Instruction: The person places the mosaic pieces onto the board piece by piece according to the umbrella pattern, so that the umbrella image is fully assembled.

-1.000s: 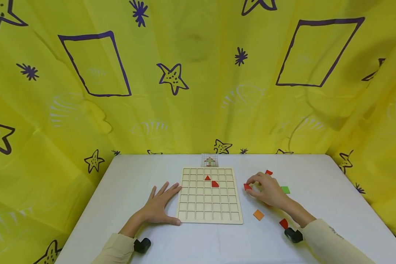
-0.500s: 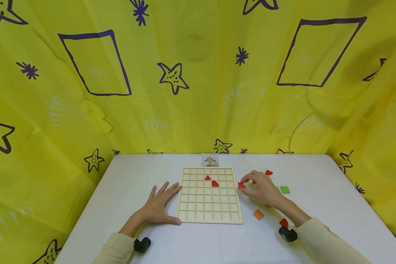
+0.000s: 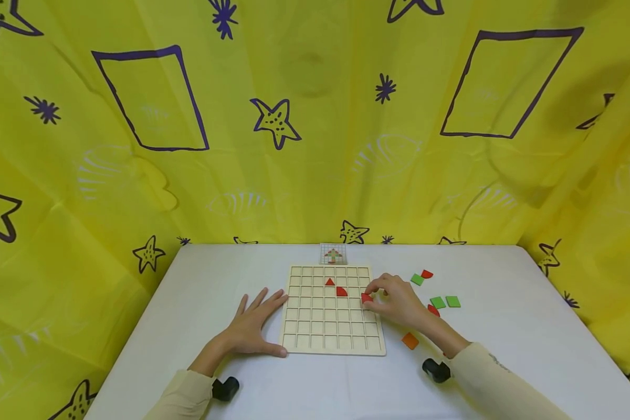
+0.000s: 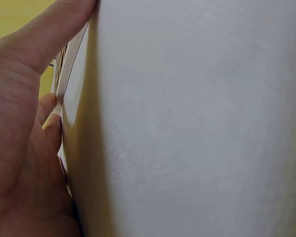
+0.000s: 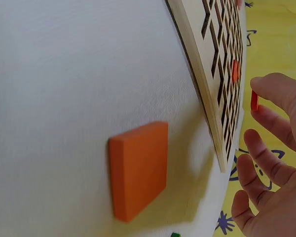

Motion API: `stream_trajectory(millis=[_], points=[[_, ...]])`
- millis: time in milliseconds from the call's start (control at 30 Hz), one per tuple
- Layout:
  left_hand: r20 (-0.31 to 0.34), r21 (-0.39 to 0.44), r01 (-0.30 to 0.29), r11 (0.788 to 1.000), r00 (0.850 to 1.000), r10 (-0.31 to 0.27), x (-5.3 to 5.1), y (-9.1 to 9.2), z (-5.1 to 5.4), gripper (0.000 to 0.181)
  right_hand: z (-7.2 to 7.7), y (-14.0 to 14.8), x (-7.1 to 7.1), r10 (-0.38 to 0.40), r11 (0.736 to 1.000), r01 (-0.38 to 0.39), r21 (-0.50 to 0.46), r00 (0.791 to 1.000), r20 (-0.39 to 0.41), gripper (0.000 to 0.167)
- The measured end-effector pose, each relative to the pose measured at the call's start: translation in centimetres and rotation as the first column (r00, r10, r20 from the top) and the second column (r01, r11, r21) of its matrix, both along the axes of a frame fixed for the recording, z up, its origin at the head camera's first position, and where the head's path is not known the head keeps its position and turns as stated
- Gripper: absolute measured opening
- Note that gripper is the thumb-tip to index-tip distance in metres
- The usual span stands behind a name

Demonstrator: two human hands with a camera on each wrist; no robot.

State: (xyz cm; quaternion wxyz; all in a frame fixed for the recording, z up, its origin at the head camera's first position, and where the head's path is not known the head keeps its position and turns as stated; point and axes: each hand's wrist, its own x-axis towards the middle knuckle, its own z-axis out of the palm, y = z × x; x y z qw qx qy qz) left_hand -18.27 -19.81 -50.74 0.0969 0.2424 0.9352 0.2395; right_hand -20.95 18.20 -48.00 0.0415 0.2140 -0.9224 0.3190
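Observation:
A wooden grid board (image 3: 325, 326) lies on the white table with a red triangle tile (image 3: 330, 282) and a red quarter-round tile (image 3: 342, 291) set in its cells. My left hand (image 3: 252, 329) rests spread on the table, thumb and fingertips touching the board's left edge. Over the board's right side, my right hand (image 3: 401, 300) pinches a small red tile (image 3: 366, 298) between thumb and index finger. In the right wrist view this held red tile (image 5: 254, 101) shows edge-on, apart from the board; its exact shape is partly hidden by the fingers.
A small pattern card (image 3: 333, 254) lies behind the board. Right of it are green square tiles (image 3: 453, 301), red quarter-round tiles (image 3: 427, 273) and an orange square tile (image 3: 410, 340). A yellow patterned curtain (image 3: 315, 175) hangs at the table's back.
My right hand has moved left with the pinched red tile, from beside the board to above its right edge. Green tiles that it covered now show. The left hand has stayed put.

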Motion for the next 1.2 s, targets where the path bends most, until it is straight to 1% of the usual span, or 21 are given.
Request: stream_trajectory(millis=[200,433,767,1200], points=[[0.005,0.005,-0.001,1.0,1.0,0.001,0.1,0.0,-0.1,0.12,-0.2,-1.0,-0.3,-0.002,1.0,0.001,0.023,0.999,0.043,0.014],[0.006,0.005,-0.008,1.0,1.0,0.008,0.2,0.0,0.1,0.12,-0.6,-1.9,-0.5,0.008,0.999,-0.011,0.053,0.998,0.055,0.014],[0.007,-0.003,-0.008,1.0,1.0,0.008,0.0,0.0,-0.2,0.12,-0.8,-2.7,-0.4,-0.028,0.996,0.022,0.085,0.997,0.077,0.013],[0.004,-0.004,-0.007,1.0,1.0,0.007,0.0,-0.1,-0.1,0.12,-0.9,-2.7,-0.4,-0.019,0.996,0.014,0.089,0.999,0.049,0.013]])
